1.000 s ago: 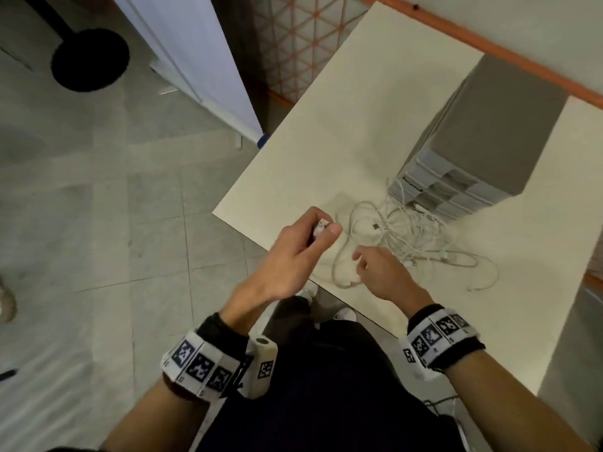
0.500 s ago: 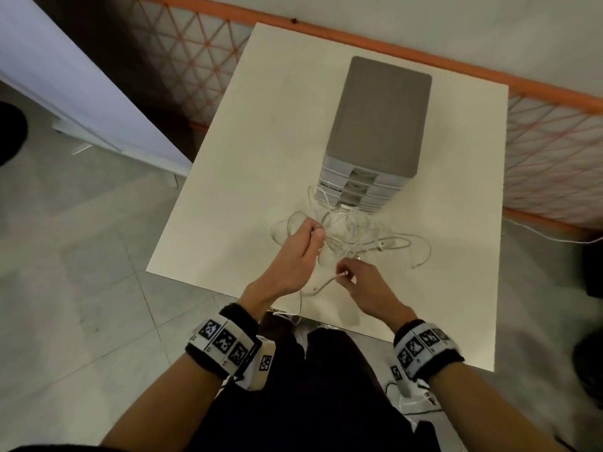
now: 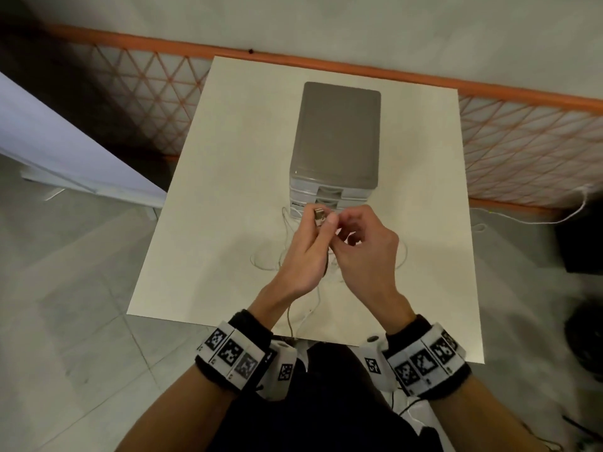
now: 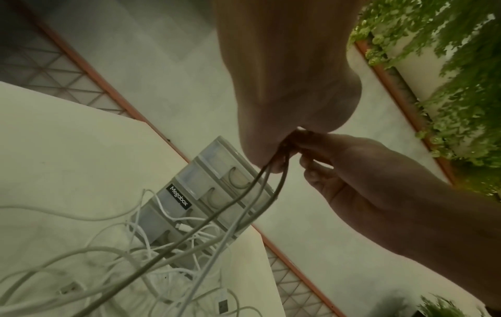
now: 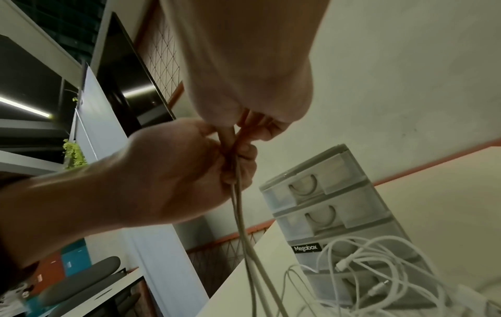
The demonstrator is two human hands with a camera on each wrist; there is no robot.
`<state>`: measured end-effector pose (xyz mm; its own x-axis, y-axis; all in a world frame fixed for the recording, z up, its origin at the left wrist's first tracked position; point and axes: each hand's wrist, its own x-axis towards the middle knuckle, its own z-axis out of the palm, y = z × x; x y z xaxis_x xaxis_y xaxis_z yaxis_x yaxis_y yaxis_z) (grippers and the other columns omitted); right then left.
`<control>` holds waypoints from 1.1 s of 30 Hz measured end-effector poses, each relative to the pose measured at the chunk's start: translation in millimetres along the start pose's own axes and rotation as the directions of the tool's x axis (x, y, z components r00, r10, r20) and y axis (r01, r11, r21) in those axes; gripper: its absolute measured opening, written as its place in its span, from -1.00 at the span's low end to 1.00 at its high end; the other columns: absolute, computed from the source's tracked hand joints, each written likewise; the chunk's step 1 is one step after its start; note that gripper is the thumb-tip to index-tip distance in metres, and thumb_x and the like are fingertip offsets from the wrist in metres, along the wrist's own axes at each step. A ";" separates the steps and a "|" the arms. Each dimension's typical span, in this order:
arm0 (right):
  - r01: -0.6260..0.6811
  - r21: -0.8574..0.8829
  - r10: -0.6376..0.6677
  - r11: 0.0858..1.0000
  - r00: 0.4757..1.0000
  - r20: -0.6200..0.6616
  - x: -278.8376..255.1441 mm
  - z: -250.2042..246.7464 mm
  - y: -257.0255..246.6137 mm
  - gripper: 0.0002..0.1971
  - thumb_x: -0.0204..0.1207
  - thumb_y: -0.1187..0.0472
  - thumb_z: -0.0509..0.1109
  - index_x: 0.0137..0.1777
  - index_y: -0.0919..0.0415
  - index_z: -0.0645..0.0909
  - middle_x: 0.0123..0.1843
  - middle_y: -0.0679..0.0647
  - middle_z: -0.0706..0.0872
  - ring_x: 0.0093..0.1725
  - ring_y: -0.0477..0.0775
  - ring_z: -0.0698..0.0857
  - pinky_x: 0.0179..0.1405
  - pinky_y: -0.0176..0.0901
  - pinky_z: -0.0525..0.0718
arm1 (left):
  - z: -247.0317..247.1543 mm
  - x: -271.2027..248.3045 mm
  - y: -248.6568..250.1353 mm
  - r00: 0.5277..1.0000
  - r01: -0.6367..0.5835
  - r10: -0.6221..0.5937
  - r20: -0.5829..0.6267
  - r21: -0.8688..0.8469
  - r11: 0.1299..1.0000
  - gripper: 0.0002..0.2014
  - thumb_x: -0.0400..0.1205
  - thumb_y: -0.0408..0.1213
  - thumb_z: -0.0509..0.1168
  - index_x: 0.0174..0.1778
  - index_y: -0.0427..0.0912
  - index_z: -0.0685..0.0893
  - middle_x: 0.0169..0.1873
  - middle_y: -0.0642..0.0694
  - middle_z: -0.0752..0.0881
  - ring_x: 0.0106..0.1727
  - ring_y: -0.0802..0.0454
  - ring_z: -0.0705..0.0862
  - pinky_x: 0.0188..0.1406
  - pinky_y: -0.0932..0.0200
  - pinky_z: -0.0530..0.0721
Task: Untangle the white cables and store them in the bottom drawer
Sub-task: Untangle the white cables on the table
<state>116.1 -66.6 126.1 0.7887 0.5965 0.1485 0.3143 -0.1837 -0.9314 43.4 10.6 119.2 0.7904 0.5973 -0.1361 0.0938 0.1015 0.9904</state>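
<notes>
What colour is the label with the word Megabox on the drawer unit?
Black with white letters: the label on the drawer unit shows best in the right wrist view.

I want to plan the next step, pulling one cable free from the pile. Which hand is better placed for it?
Probably the right hand. The left hand already pinches a USB plug and grips strands, anchoring them; the right only pinches white cables beside it, so it could let go and reach the pile before the drawer unit.

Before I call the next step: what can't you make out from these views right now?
- Bottom drawer front: white cables cover it in both wrist views; hands block it in the head view.
- How many cables the hands hold: fingers hide the grip.
- Cable pile's near part: cut off by the left wrist frame's bottom edge.
</notes>
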 end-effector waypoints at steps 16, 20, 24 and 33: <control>0.235 -0.104 -0.155 0.966 0.856 0.493 -15.0 20.8 53.6 -0.74 0.73 0.10 0.21 0.09 0.22 0.68 -0.10 0.00 0.74 -0.13 0.02 0.70 -0.10 -0.06 0.67 | -59.8 -6.0 53.5 0.919 -0.176 0.083 -0.385 -0.211 0.962 -0.64 0.88 -0.21 -0.13 -0.24 -0.12 0.33 -0.51 0.15 0.30 -0.56 0.20 0.18 -0.62 0.30 0.20; 0.282 -0.220 -0.110 0.934 0.812 0.573 -3.8 19.9 58.7 -0.76 0.73 0.06 0.19 0.05 0.16 0.64 -0.16 -0.01 0.73 -0.18 0.06 0.69 -0.14 0.09 0.69 | -72.3 -13.8 65.1 0.896 -0.209 0.083 -0.437 -0.248 0.946 -0.66 0.83 -0.12 -0.08 -0.24 -0.10 0.36 -0.51 0.15 0.29 -0.55 0.20 0.17 -0.62 0.30 0.17; 0.144 -0.168 -0.030 0.975 0.837 0.546 8.6 10.2 48.3 -0.60 0.68 -0.05 0.14 -0.14 0.23 0.65 -0.35 0.00 0.66 -0.36 -0.06 0.59 -0.29 -0.12 0.55 | -82.6 -16.0 65.3 0.918 -0.159 0.117 -0.378 -0.081 0.984 -0.73 0.76 -0.10 0.09 -0.24 -0.07 0.43 -0.54 0.12 0.32 -0.56 0.18 0.22 -0.62 0.30 0.20; 0.107 0.063 -0.124 0.992 0.849 0.513 38.7 1.7 -5.5 -0.82 0.68 0.23 0.35 -0.11 0.17 0.74 -0.43 -0.02 0.59 -0.41 -0.12 0.49 -0.37 -0.23 0.45 | -82.4 -21.0 35.9 0.988 -0.137 0.152 -0.016 0.344 0.929 -0.70 0.73 -0.20 0.34 -0.33 -0.20 0.67 -0.64 0.15 0.42 -0.59 0.22 0.30 -0.54 0.37 0.25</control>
<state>144.0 -41.2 136.4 0.3597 0.9303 0.0713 0.3627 -0.0690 -0.9293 -19.7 67.2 155.6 0.7858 0.6183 0.0156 0.1871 -0.2617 0.9468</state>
